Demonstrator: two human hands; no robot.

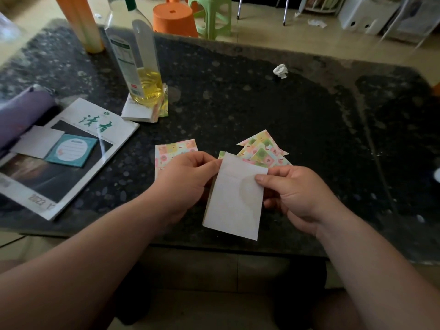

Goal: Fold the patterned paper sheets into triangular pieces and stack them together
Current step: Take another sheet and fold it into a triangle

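A person's forearms (100, 253) reach over the near edge of a dark speckled table (273, 96). The left hand (188, 177) pinches the upper left corner of a paper sheet (234, 203), white side to the camera. The right hand (295, 196) pinches its upper right edge under the thumb. The sheet is held up over the table's near side. Just beyond lies a pile of folded triangular pieces (262, 146) in a pastel pattern, and a flat patterned sheet (175, 148) lies partly hidden behind the left hand. Farther left, a bottle of yellow oil (140, 67) stands on a paper stack (137, 111) near a magazine (71, 182). A crumpled white scrap (280, 70) sits well apart.
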